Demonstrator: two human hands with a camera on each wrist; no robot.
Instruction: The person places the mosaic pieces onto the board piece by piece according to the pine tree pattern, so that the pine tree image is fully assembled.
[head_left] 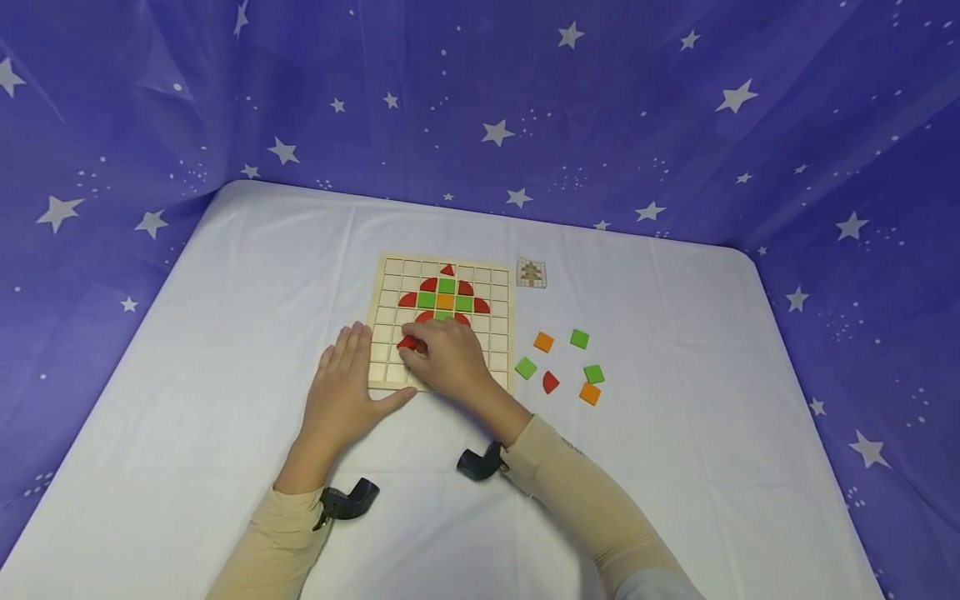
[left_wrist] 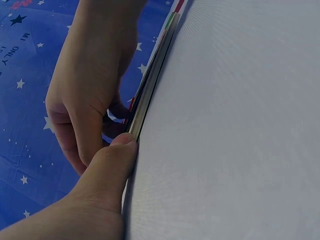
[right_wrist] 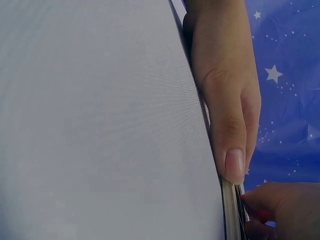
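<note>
A square wooden grid board [head_left: 377, 292] lies on the white table, with red, green and orange tiles set in some of its cells. Along the board's left side rests my left hand [head_left: 341, 392], fingers straight and its thumb [left_wrist: 112, 157] against the front edge. My right hand [head_left: 453, 358] is over the lower middle of the board and pinches a red tile [head_left: 407, 342] between thumb and fingers. Part of the tile pattern, including a green tile [head_left: 444, 316] and red ones beside it, is partly covered by the right hand.
Right of the board lie loose tiles: orange [head_left: 543, 342], green [head_left: 580, 338] and a red quarter-round one [head_left: 551, 382], among others. A small pattern card [head_left: 531, 273] with a tree picture sits by the board's upper right corner. A starry blue curtain [head_left: 450, 100] surrounds the table.
</note>
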